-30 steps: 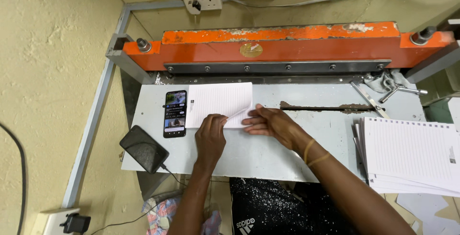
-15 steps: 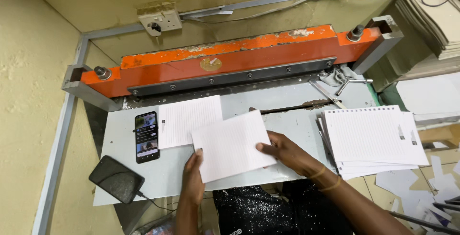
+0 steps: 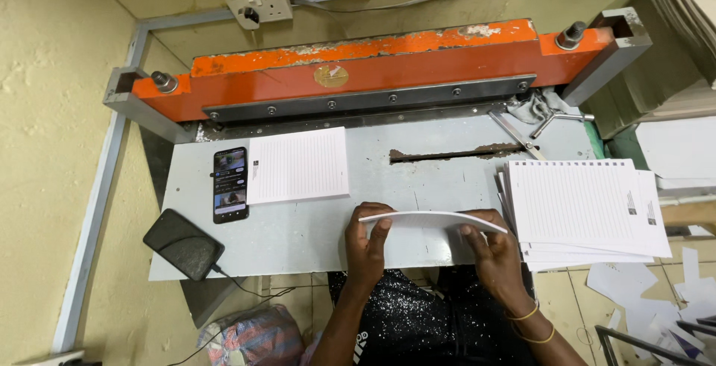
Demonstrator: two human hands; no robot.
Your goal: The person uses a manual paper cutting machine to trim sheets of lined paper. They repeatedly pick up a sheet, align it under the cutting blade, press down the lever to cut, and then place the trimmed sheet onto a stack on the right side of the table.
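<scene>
You are gripping a thin sheaf of lined sheets (image 3: 432,219) edge-on between both hands, left hand (image 3: 368,243) and right hand (image 3: 494,250), likely squaring it before setting it on the desk (image 3: 313,224).

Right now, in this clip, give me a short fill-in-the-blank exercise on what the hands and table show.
1. Both hands, left hand and right hand, hold a thin stack of lined sheets seen ____-on.
2. The lit phone lies directly ____ of the flat lined sheet.
3. The cutter's clamp bar is painted ____.

Missing words: edge; left; orange
</scene>
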